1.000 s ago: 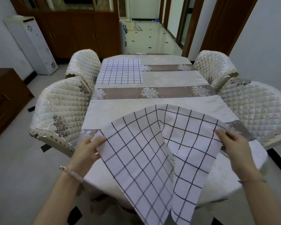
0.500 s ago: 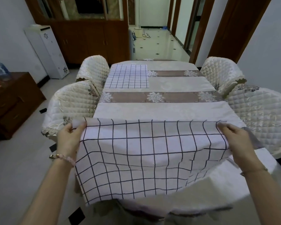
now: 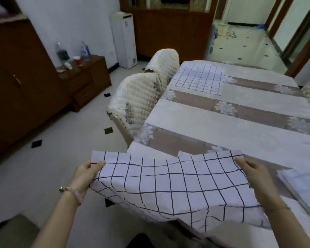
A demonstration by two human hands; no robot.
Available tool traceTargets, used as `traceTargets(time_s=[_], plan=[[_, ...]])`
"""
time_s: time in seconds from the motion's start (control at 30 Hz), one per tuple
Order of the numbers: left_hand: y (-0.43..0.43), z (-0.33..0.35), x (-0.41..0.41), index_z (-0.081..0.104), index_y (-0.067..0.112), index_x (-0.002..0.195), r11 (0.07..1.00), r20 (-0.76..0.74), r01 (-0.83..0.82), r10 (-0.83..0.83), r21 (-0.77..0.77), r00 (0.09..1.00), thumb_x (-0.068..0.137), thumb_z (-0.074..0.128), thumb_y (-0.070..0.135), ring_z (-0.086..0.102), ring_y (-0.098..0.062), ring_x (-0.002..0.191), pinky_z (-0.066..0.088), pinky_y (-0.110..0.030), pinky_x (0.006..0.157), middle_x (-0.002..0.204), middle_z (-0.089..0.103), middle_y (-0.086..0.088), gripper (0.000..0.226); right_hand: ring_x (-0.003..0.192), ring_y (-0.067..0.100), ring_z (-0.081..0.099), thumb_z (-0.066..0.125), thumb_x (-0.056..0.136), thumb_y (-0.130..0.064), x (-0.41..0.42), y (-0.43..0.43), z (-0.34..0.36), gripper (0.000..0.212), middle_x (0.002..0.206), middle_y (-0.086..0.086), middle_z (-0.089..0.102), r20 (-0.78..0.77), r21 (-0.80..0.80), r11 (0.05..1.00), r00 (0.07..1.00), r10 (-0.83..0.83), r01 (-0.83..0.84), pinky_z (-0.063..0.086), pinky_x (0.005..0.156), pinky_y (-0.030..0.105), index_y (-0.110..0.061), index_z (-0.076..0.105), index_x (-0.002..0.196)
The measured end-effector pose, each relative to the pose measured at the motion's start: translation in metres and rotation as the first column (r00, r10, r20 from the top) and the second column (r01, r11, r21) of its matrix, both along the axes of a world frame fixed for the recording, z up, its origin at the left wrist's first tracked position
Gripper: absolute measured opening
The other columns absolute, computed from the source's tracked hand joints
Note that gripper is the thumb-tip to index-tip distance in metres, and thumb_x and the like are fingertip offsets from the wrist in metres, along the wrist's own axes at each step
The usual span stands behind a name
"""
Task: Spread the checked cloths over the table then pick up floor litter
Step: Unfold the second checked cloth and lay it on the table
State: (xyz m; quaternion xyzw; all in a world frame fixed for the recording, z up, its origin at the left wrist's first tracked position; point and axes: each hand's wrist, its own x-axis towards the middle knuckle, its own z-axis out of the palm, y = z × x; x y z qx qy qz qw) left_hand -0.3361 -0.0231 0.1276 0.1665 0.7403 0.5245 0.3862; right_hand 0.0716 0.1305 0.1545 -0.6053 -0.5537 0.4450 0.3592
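I hold a white cloth with a dark check (image 3: pixel 168 183) stretched between both hands over the near left corner of the table (image 3: pixel 231 97). My left hand (image 3: pixel 84 174) pinches its left top corner, out past the table's edge. My right hand (image 3: pixel 254 174) pinches the right top corner above the tabletop. The cloth's lower part drapes over the table's near edge. A second checked cloth (image 3: pixel 199 79) lies flat at the table's far left end.
Two quilted chairs (image 3: pixel 140 97) stand along the table's left side. A low wooden cabinet (image 3: pixel 86 77) with bottles stands by the left wall, next to a white dispenser (image 3: pixel 123 38). Folded pale cloth (image 3: pixel 304 183) lies at the table's near right.
The view has swung to the left. Both hands have carried the stretched cloth to the table's near left corner, and its lower part now lies over the edge.
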Motion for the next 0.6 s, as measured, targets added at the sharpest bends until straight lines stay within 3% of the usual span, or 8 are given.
traceTargets(time_s=[0.07, 0.13, 0.2, 0.27, 0.33, 0.4, 0.5, 0.6], plan=[[-0.03, -0.007, -0.012, 0.067, 0.011, 0.082, 0.996, -0.042, -0.085, 0.084, -0.017, 0.996, 0.085, 0.065, 0.015, 0.063, -0.023, 0.075, 0.05, -0.03, 0.064, 0.083, 0.069, -0.01, 0.006, 0.066, 0.04, 0.048, 0.059, 0.09, -0.025, -0.027, -0.004, -0.003, 0.038, 0.083, 0.039, 0.056, 0.038, -0.022, 0.998, 0.997, 0.065, -0.065, 0.031, 0.064, 0.03, 0.012, 0.06, 0.084], [-0.056, -0.009, -0.027, 0.065, 0.013, 0.076, 0.983, -0.062, -0.181, 0.18, -0.023, 0.982, 0.084, 0.065, 0.013, 0.062, -0.019, 0.07, 0.049, -0.028, 0.061, 0.075, 0.068, -0.005, 0.009, 0.058, 0.023, 0.032, 0.058, 0.09, -0.023, -0.059, -0.007, -0.004, 0.039, 0.057, 0.024, 0.034, 0.061, -0.017, 0.99, 0.988, 0.14, -0.14, 0.022, 0.061, 0.03, -0.003, 0.046, 0.059], [-0.081, -0.006, -0.044, 0.065, 0.013, 0.077, 0.971, -0.072, -0.238, 0.236, -0.018, 0.969, 0.086, 0.064, 0.013, 0.062, -0.017, 0.069, 0.05, -0.029, 0.063, 0.076, 0.069, -0.004, 0.008, 0.056, 0.016, 0.028, 0.056, 0.091, -0.025, -0.095, -0.013, 0.001, 0.038, 0.056, 0.009, 0.027, 0.087, 0.029, 0.965, 0.963, 0.255, -0.259, 0.021, 0.056, 0.028, -0.012, 0.039, 0.059], [-0.103, 0.0, -0.064, 0.066, 0.011, 0.084, 0.955, -0.088, -0.295, 0.295, 0.004, 0.952, 0.086, 0.064, 0.017, 0.063, -0.024, 0.078, 0.052, -0.036, 0.074, 0.086, 0.069, -0.01, 0.007, 0.051, 0.014, 0.029, 0.053, 0.092, -0.027, -0.133, -0.019, 0.006, 0.037, 0.057, 0.007, 0.03, 0.108, 0.063, 0.932, 0.931, 0.349, -0.357, 0.025, 0.047, 0.023, -0.009, 0.042, 0.062], [-0.121, 0.006, -0.089, 0.066, 0.011, 0.087, 0.932, -0.114, -0.36, 0.363, 0.042, 0.925, 0.087, 0.063, 0.018, 0.063, -0.024, 0.079, 0.052, -0.036, 0.071, 0.088, 0.068, -0.011, 0.008, 0.05, 0.009, 0.029, 0.054, 0.093, -0.028, -0.173, -0.023, 0.01, 0.041, 0.06, 0.007, 0.031, 0.068, 0.083, 0.902, 0.905, 0.419, -0.424, 0.027, 0.045, 0.014, -0.002, 0.043, 0.063], [-0.137, 0.013, -0.117, 0.064, 0.013, 0.084, 0.907, -0.123, -0.412, 0.421, 0.09, 0.899, 0.088, 0.061, 0.016, 0.061, -0.019, 0.077, 0.05, -0.032, 0.064, 0.086, 0.066, -0.007, 0.006, 0.056, 0.01, 0.035, 0.055, 0.092, -0.031, -0.216, -0.028, 0.007, 0.044, 0.061, 0.008, 0.037, 0.044, 0.11, 0.882, 0.889, 0.456, -0.458, 0.03, 0.053, 0.023, 0.006, 0.05, 0.069], [-0.162, 0.009, -0.162, 0.066, 0.01, 0.09, 0.884, -0.112, -0.456, 0.466, 0.102, 0.878, 0.088, 0.06, 0.015, 0.062, -0.024, 0.083, 0.053, -0.034, 0.069, 0.09, 0.067, -0.012, 0.007, 0.063, 0.015, 0.043, 0.057, 0.091, -0.032, -0.282, -0.043, -0.003, 0.041, 0.063, 0.016, 0.046, -0.001, 0.086, 0.867, 0.871, 0.492, -0.49, 0.032, 0.062, 0.03, 0.005, 0.055, 0.074], [-0.19, -0.012, -0.202, 0.064, 0.006, 0.095, 0.868, -0.097, -0.492, 0.496, 0.069, 0.863, 0.089, 0.059, 0.013, 0.061, -0.02, 0.077, 0.052, -0.026, 0.054, 0.089, 0.066, -0.012, 0.01, 0.058, 0.01, 0.044, 0.056, 0.092, -0.029, -0.341, -0.066, -0.025, 0.038, 0.058, -0.001, 0.049, 0.048, 0.027, 0.857, 0.857, 0.512, -0.514, 0.032, 0.059, 0.029, -0.004, 0.054, 0.063]])
